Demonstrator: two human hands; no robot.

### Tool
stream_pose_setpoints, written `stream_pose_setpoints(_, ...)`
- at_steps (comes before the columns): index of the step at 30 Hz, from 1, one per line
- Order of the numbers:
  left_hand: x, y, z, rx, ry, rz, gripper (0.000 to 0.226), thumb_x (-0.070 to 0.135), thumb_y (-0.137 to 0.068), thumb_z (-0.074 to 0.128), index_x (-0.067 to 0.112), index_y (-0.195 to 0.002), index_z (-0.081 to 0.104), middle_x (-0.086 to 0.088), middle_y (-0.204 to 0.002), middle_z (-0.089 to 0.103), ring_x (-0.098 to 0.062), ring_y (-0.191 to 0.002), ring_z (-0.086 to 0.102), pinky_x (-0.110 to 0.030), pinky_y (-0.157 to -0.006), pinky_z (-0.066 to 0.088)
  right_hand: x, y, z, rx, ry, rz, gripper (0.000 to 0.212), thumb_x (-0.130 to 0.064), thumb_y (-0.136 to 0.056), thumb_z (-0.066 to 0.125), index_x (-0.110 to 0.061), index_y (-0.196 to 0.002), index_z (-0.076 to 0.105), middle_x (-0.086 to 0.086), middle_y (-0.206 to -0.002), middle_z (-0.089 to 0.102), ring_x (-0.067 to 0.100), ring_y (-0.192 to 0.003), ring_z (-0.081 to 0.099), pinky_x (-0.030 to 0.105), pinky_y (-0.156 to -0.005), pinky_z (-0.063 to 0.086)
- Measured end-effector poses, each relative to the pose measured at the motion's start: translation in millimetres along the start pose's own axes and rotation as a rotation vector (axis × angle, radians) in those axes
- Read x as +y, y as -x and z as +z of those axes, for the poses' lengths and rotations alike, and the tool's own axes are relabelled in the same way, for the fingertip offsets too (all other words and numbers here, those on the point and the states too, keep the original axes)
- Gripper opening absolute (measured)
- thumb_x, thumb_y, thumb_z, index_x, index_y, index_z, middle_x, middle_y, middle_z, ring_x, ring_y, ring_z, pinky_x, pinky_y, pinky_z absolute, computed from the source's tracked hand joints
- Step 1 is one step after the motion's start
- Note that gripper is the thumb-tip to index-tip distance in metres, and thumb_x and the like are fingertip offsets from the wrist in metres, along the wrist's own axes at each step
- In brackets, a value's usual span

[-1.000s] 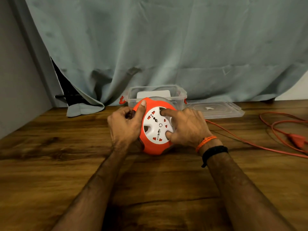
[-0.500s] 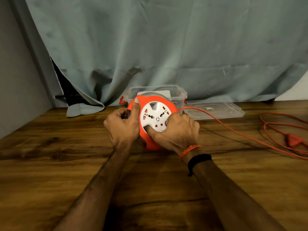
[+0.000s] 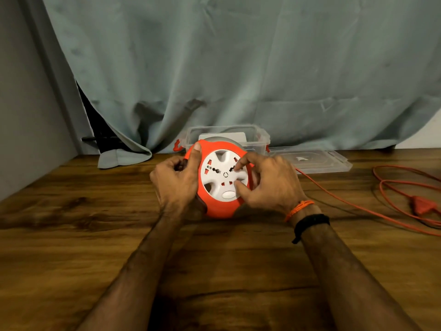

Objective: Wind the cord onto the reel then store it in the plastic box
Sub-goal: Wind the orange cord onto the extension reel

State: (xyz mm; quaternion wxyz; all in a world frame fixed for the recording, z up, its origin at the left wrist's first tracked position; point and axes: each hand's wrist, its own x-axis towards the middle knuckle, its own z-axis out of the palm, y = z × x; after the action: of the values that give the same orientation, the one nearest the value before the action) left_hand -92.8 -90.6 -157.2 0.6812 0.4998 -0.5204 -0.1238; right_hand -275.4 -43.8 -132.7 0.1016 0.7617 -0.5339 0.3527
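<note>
An orange reel point(image 3: 220, 209) with a white socket disc point(image 3: 220, 175) stands on edge at the middle of the wooden table. My left hand point(image 3: 175, 180) grips its left rim, thumb on the top edge. My right hand point(image 3: 269, 185) has its fingers set in the recesses of the white disc. An orange cord point(image 3: 338, 199) runs from the reel's right side across the table to loose loops and an orange plug point(image 3: 421, 205) at the right. A clear plastic box point(image 3: 255, 138) stands open just behind the reel.
The box's clear lid point(image 3: 317, 161) lies flat to the right of the box. A grey-green curtain point(image 3: 238, 68) hangs along the back edge of the table point(image 3: 71, 235). A grey wall closes the left side.
The white disc has turned under my right fingers, which shifted from its lower part to its right side. The cord has dropped back onto the table and the plug has slid a little.
</note>
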Motion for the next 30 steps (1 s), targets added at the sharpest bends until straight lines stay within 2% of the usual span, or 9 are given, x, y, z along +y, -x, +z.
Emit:
stream_pose_setpoints(2, 0, -1, -1, -0.014, 0.005, 0.013, 0.054, 0.06, -0.084, 0.066, 0.014, -0.056, 0.065, 0.005, -0.05, 0.061, -0.005, -0.049, 0.053, -0.012, -0.051, 0.041, 0, 1, 0, -0.02, 0.031, -0.029, 0.042, -0.033, -0.071, 0.065, -0.032, -0.113, 0.057, -0.016, -0.051, 0.034, 0.02, -0.063, 0.053, 0.039, -0.076, 0.052)
stream_pose_setpoints(4, 0, 0, 1, -0.046, 0.015, 0.015, 0.058, 0.063, -0.082, 0.065, 0.008, -0.063, 0.07, -0.004, -0.058, 0.068, -0.019, -0.059, 0.065, -0.031, -0.06, 0.055, 0, 2, 1, -0.029, 0.079, -0.053, 0.054, -0.03, -0.07, 0.063, -0.036, -0.122, 0.052, -0.015, -0.055, 0.035, 0.026, -0.067, 0.056, 0.04, -0.076, 0.052)
stream_pose_setpoints(6, 2, 1, 2, -0.074, 0.017, 0.017, 0.065, 0.069, -0.078, 0.062, 0.006, -0.063, 0.069, -0.012, -0.061, 0.068, -0.031, -0.061, 0.064, -0.041, -0.061, 0.055, 2, 2, 3, -0.05, 0.133, -0.07, 0.062, -0.029, -0.069, 0.06, -0.041, -0.128, 0.048, -0.011, -0.06, 0.044, 0.028, -0.073, 0.059, 0.039, -0.076, 0.051)
stream_pose_setpoints(10, 5, 5, 1, -0.103, 0.034, 0.062, 0.064, 0.069, -0.076, 0.061, 0.01, -0.054, 0.063, -0.008, -0.05, 0.06, -0.014, -0.047, 0.049, -0.037, -0.053, 0.047, 6, 1, 9, -0.092, 0.193, -0.065, 0.064, -0.032, -0.07, 0.06, -0.042, -0.131, 0.047, 0.007, -0.083, 0.068, 0.032, -0.084, 0.061, 0.036, -0.079, 0.047)
stream_pose_setpoints(14, 5, 5, 3, -0.129, 0.03, 0.09, 0.062, 0.067, -0.078, 0.063, 0.009, -0.057, 0.066, -0.009, -0.053, 0.064, -0.031, -0.054, 0.062, -0.042, -0.055, 0.052, 9, 0, 12, -0.074, 0.214, -0.091, 0.064, -0.032, -0.068, 0.063, -0.039, -0.13, 0.05, 0.01, -0.089, 0.069, 0.033, -0.086, 0.062, 0.038, -0.078, 0.048)
stream_pose_setpoints(18, 6, 5, 2, -0.123, 0.034, 0.081, 0.06, 0.068, -0.078, 0.063, 0.011, -0.061, 0.07, -0.006, -0.054, 0.066, -0.021, -0.052, 0.061, -0.041, -0.055, 0.053, 10, -1, 11, -0.055, 0.241, -0.085, 0.065, -0.042, -0.065, 0.066, -0.043, -0.128, 0.051, 0.005, -0.091, 0.069, 0.029, -0.089, 0.062, 0.037, -0.08, 0.046)
stream_pose_setpoints(22, 9, 8, 4, -0.063, 0.048, 0.062, 0.057, 0.063, -0.081, 0.065, 0.009, -0.063, 0.072, -0.01, -0.058, 0.067, -0.03, -0.06, 0.063, -0.042, -0.062, 0.054, 8, 2, 13, 0.069, 0.249, 0.047, 0.063, -0.067, -0.052, 0.066, -0.034, -0.105, 0.067, 0.003, -0.086, 0.072, 0.028, -0.085, 0.065, 0.032, -0.073, 0.042)
stream_pose_setpoints(25, 11, 9, 5, 0.038, 0.078, -0.001, 0.053, 0.056, -0.086, 0.067, 0.012, -0.056, 0.066, -0.002, -0.052, 0.064, -0.009, -0.051, 0.054, -0.032, -0.064, 0.052, -10, 2, 26, 0.173, 0.203, 0.252, 0.069, -0.088, -0.048, 0.049, -0.021, -0.063, 0.057, 0.001, -0.069, 0.065, 0.027, -0.073, 0.063, 0.029, -0.063, 0.036)
stream_pose_setpoints(30, 11, 10, 5, 0.058, 0.063, -0.034, 0.045, 0.053, -0.088, 0.067, 0.023, -0.055, 0.062, 0.009, -0.056, 0.064, -0.011, -0.058, 0.061, -0.026, -0.068, 0.051, -21, 1, 30, 0.181, 0.197, 0.285, 0.077, -0.091, -0.052, 0.039, -0.017, -0.062, 0.056, 0.004, -0.068, 0.064, 0.028, -0.07, 0.063, 0.029, -0.062, 0.036)
